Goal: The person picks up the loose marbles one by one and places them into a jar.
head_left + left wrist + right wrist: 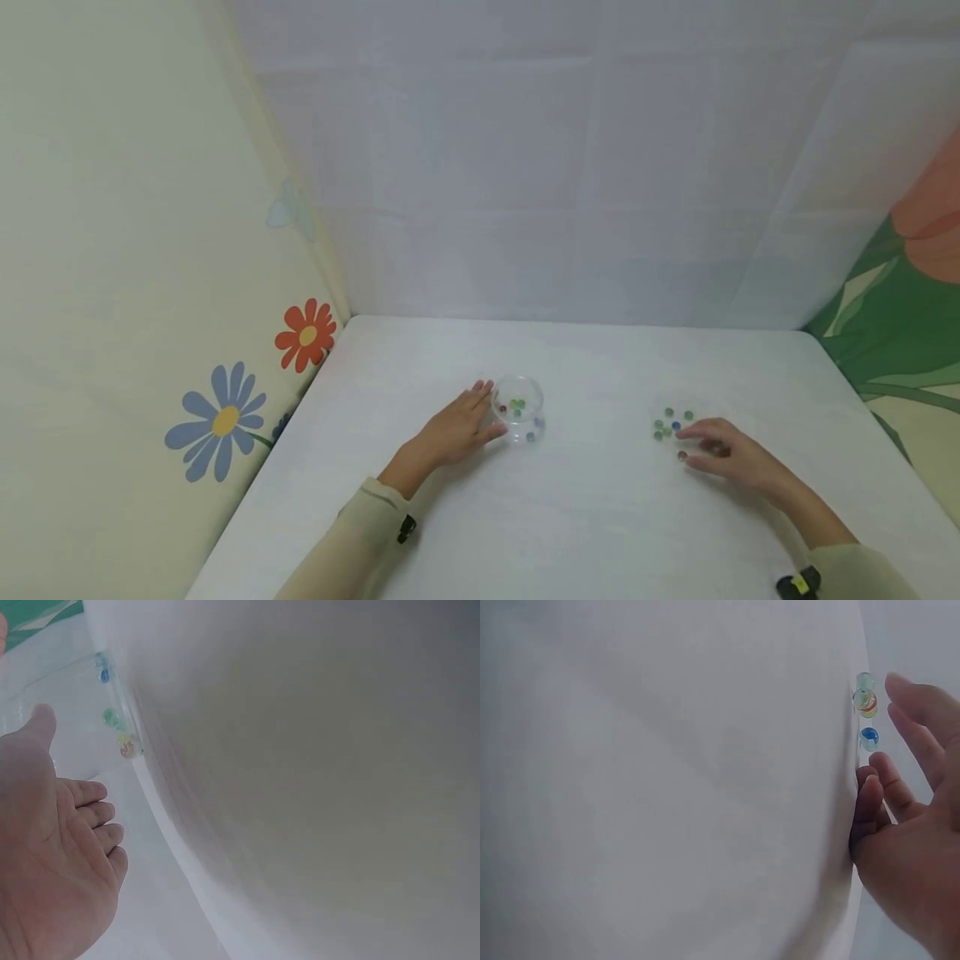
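A transparent cup (517, 400) stands on the table with several coloured marbles inside, seen through its wall. My left hand (457, 427) rests along the cup's left side, fingers straight and thumb at its near side. The left wrist view shows the palm (56, 855) facing the cup (82, 712). On the right, my right hand (738, 458) reaches over loose marbles (668, 412), thumb and index finger spread apart. A blue marble (677, 426) lies at the index fingertip, and a brownish marble (682, 456) at the thumb tip.
A white cloth covers the table (592, 517). A white cloth wall (585, 167) rises behind it. Flower-printed fabric (225, 421) hangs on the left, with more printed fabric (915, 333) on the right.
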{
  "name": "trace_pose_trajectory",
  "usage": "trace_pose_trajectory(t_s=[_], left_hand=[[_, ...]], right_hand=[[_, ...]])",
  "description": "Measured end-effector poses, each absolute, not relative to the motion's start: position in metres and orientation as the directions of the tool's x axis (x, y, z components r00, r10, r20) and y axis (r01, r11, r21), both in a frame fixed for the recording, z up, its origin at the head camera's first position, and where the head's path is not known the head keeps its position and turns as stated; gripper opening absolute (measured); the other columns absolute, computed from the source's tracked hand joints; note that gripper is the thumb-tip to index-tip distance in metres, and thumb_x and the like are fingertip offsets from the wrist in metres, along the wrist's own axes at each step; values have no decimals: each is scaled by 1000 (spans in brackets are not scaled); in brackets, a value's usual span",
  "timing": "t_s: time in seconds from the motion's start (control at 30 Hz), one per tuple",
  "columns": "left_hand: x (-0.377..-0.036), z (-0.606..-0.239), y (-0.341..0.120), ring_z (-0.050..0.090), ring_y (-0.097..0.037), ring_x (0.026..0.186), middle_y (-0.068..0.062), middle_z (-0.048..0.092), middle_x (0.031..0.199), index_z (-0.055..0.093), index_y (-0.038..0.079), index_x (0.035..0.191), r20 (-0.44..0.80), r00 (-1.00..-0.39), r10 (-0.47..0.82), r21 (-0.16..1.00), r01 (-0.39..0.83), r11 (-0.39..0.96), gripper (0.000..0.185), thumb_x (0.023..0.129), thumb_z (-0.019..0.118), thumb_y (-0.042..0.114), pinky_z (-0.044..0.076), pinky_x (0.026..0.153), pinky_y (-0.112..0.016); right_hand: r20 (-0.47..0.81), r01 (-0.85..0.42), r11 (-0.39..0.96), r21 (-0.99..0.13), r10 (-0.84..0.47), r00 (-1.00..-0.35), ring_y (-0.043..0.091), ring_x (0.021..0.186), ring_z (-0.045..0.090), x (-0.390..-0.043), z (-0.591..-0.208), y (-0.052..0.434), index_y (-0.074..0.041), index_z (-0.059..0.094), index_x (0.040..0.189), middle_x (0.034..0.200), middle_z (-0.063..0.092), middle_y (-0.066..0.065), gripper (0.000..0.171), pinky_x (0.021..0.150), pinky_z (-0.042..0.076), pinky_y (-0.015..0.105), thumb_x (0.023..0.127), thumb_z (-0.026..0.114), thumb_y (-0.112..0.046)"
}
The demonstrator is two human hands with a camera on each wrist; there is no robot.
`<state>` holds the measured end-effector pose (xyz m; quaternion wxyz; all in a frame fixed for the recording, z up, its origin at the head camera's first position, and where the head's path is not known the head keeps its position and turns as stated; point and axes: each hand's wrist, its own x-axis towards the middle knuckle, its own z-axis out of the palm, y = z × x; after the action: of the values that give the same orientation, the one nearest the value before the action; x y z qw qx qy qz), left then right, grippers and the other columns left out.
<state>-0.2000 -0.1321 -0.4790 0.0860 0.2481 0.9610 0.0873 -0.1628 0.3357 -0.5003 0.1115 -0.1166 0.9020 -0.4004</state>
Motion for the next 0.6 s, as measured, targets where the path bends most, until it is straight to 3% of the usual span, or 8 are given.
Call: trace_pose_trajectory(t_s=[0.07, 0.3, 0.6], left_hand=[[-200, -479, -132, 9, -25, 157, -13, 13, 169, 17, -1, 160, -125, -862, 491, 206, 462, 863, 82, 106, 35, 58, 11, 128, -39], [-198, -475, -131, 12, -27, 156, -15, 17, 168, 21, -3, 159, -106, -860, 499, 227, 468, 854, 80, 106, 38, 55, 14, 128, -40], [-197, -475, -131, 12, -27, 156, -15, 17, 168, 20, -3, 159, -107, -856, 506, 213, 477, 853, 81, 106, 36, 57, 13, 128, -40]], right_hand=[[-112, -119, 665, -737, -294, -949, 26, 114, 55, -164, -502, 335, -14, 68, 127, 133, 55, 15, 41, 88, 50, 23, 90, 77, -27], [-113, -125, 678, -724, -295, -949, 33, 116, 55, -165, -504, 333, -11, 70, 125, 131, 56, 17, 40, 99, 50, 56, 88, 79, -23], [-128, -95, 705, -703, -257, -958, 42, 121, 53, -167, -507, 331, -10, 72, 120, 130, 56, 19, 33, 104, 43, 65, 89, 77, -20]])
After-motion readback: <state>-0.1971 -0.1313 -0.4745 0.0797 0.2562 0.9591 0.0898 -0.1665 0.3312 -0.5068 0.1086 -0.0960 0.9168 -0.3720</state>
